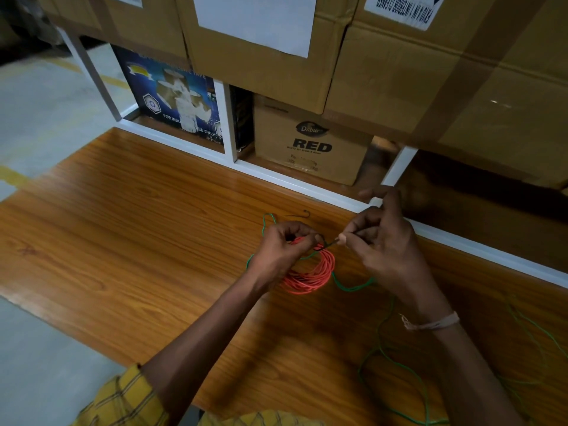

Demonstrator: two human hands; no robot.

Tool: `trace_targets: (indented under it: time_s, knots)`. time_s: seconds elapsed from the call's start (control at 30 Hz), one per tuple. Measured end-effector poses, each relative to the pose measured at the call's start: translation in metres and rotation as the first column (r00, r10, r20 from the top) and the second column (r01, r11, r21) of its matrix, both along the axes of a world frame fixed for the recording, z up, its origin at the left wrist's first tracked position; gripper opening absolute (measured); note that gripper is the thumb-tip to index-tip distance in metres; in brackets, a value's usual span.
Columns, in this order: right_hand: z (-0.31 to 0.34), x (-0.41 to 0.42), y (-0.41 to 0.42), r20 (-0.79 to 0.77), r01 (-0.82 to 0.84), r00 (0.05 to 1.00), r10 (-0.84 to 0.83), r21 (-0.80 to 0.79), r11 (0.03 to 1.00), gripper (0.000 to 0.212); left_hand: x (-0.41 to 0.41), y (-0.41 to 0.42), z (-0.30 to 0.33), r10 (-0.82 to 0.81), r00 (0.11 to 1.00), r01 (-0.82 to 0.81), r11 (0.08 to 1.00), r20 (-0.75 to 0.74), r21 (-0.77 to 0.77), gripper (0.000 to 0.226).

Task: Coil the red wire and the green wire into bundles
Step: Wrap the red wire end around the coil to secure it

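The red wire (310,279) lies wound in a round coil on the wooden board (138,241). My left hand (281,252) grips the coil's upper left side. My right hand (384,241) pinches a thin dark tie wire (325,245) that loops around the coil's top. The green wire (381,336) runs loose under and around the coil, then trails in open loops to the lower right.
Another short dark tie wire (297,214) lies on the board just beyond my hands. A white shelf frame (276,176) borders the board's far edge, holding cardboard boxes (310,142). Grey floor (46,118) lies to the left.
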State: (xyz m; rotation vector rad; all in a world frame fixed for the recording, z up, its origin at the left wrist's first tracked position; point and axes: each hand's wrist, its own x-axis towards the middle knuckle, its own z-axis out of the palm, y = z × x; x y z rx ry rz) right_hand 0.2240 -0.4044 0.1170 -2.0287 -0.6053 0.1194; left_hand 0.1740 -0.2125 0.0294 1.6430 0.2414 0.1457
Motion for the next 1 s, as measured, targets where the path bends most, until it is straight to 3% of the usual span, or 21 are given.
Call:
trace_targets:
  time_s: [0.1, 0.27, 0.37, 0.47, 0.67, 0.83, 1.0]
  knots:
    - [0.002, 0.002, 0.003, -0.068, 0.087, 0.995, -0.079, 0.130, 0.988, 0.071, -0.001, -0.001, 0.003, -0.003, 1.000, 0.003, 1.000, -0.017, -0.001, 0.012]
    - [-0.007, 0.006, 0.009, -0.310, 0.233, 0.945, -0.107, 0.406, 0.884, 0.063, 0.000, -0.005, 0.006, 0.003, 0.999, -0.005, 0.999, -0.052, -0.033, 0.014]
    - [-0.010, 0.004, 0.012, -0.549, 0.353, 0.835, -0.027, 0.498, 0.792, 0.043, -0.001, -0.007, 0.011, -0.008, 0.999, 0.003, 0.994, -0.040, -0.108, 0.010]
    - [-0.009, -0.003, 0.011, -0.615, 0.355, 0.788, 0.032, 0.496, 0.793, 0.017, -0.002, -0.009, 0.013, 0.023, 0.999, -0.030, 0.987, -0.044, -0.160, 0.008]
    - [-0.002, -0.033, 0.006, -0.535, 0.330, 0.836, -0.118, 0.319, 0.888, 0.011, -0.013, -0.007, 0.023, 0.116, 0.992, -0.127, 0.947, -0.054, -0.294, 0.004]
    - [0.016, -0.058, 0.008, -0.289, 0.222, 0.943, -0.163, 0.183, 0.958, 0.007, -0.033, -0.005, 0.038, 0.131, 0.991, -0.123, 0.965, 0.018, -0.233, 0.011]
    - [0.025, -0.069, 0.014, -0.193, 0.189, 0.968, -0.159, 0.148, 0.971, 0.008, -0.044, -0.009, 0.043, 0.130, 0.991, -0.120, 0.971, 0.038, -0.209, 0.005]
